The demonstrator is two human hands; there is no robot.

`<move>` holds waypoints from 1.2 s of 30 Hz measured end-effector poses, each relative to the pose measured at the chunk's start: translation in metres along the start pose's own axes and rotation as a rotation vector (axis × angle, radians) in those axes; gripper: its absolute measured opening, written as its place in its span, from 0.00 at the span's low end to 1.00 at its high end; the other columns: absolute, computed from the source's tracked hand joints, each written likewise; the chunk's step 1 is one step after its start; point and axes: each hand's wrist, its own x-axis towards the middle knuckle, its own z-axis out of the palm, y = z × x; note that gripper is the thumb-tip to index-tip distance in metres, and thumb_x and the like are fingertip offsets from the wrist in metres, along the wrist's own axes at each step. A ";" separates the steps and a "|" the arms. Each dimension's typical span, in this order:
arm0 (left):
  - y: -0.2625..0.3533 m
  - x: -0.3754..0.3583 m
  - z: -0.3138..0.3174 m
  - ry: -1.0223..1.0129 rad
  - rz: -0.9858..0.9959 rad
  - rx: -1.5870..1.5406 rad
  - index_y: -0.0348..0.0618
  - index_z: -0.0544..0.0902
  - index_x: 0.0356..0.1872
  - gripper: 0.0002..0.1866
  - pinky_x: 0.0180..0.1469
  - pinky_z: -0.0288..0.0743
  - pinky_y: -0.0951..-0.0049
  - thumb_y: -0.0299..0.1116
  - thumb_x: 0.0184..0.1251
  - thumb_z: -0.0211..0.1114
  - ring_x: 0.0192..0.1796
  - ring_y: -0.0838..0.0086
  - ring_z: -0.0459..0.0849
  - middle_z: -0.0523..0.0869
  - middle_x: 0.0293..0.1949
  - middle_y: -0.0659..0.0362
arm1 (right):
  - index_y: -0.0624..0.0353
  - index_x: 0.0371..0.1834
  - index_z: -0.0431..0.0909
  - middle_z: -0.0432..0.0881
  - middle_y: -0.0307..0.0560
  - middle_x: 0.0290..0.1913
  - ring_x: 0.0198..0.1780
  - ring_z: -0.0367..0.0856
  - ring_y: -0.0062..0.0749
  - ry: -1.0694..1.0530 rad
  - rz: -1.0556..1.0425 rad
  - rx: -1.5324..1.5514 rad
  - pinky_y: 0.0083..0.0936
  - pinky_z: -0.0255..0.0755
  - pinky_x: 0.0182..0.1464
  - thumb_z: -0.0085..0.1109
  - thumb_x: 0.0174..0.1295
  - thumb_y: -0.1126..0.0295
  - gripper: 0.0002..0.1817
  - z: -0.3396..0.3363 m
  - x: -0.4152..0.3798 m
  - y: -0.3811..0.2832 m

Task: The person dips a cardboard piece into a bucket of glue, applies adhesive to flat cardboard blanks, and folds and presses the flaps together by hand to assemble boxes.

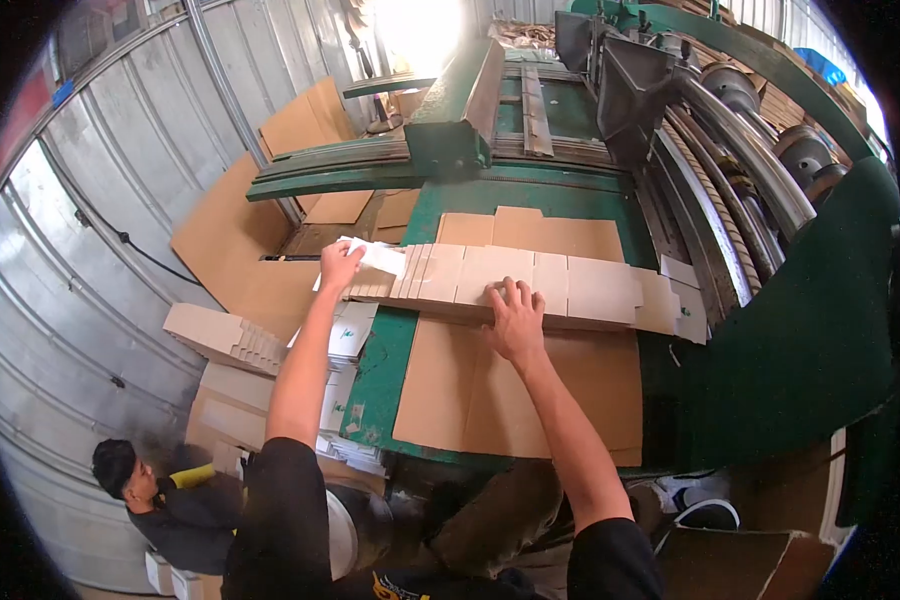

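A long stack of flat, creased cardboard blanks lies across a larger brown cardboard sheet on the green machine bed. At the stack's left end, my left hand is closed on the edge of a small white piece of card, with several fanned blanks just beneath it. My right hand rests on the front edge of the stack, its fingers bent a little and apart, gripping nothing. The undersides of the fingers on both hands are hidden.
A green machine beam crosses behind the bed, with rollers and shafts at the right. White printed blanks and another brown stack stand at the left. A person sits low at the left.
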 end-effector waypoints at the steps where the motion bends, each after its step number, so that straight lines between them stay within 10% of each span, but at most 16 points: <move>1: 0.003 -0.005 0.007 -0.013 -0.026 0.006 0.26 0.86 0.41 0.13 0.27 0.70 0.75 0.31 0.68 0.74 0.24 0.81 0.79 0.86 0.27 0.61 | 0.44 0.72 0.72 0.67 0.47 0.75 0.77 0.63 0.47 0.001 0.004 0.007 0.63 0.59 0.76 0.81 0.50 0.52 0.44 0.000 0.000 0.000; 24: -0.015 0.019 -0.013 0.147 0.096 0.302 0.32 0.89 0.37 0.12 0.33 0.80 0.68 0.33 0.63 0.75 0.28 0.73 0.87 0.91 0.29 0.55 | 0.43 0.71 0.72 0.67 0.48 0.75 0.78 0.62 0.49 0.008 0.016 -0.006 0.61 0.59 0.74 0.80 0.49 0.53 0.43 0.004 0.003 0.001; 27: 0.021 -0.021 -0.047 0.118 0.009 -0.043 0.38 0.86 0.45 0.08 0.24 0.67 0.79 0.31 0.74 0.72 0.24 0.85 0.75 0.82 0.25 0.66 | 0.43 0.70 0.73 0.68 0.47 0.74 0.78 0.63 0.49 -0.004 0.019 0.025 0.61 0.60 0.73 0.80 0.49 0.53 0.42 -0.003 0.004 -0.001; 34: 0.063 -0.261 -0.142 0.026 -0.080 -0.084 0.35 0.85 0.48 0.09 0.28 0.71 0.79 0.31 0.76 0.70 0.26 0.84 0.77 0.85 0.32 0.63 | 0.43 0.74 0.72 0.69 0.47 0.74 0.77 0.67 0.47 -0.271 0.080 0.057 0.82 0.54 0.73 0.78 0.53 0.51 0.43 -0.031 0.020 -0.003; 36: 0.049 -0.337 -0.172 0.111 -0.134 -0.049 0.34 0.85 0.49 0.09 0.29 0.73 0.79 0.29 0.76 0.70 0.27 0.83 0.79 0.86 0.33 0.62 | 0.42 0.75 0.71 0.68 0.47 0.77 0.77 0.68 0.46 -0.060 0.035 0.115 0.78 0.52 0.76 0.77 0.57 0.49 0.42 -0.030 0.004 -0.007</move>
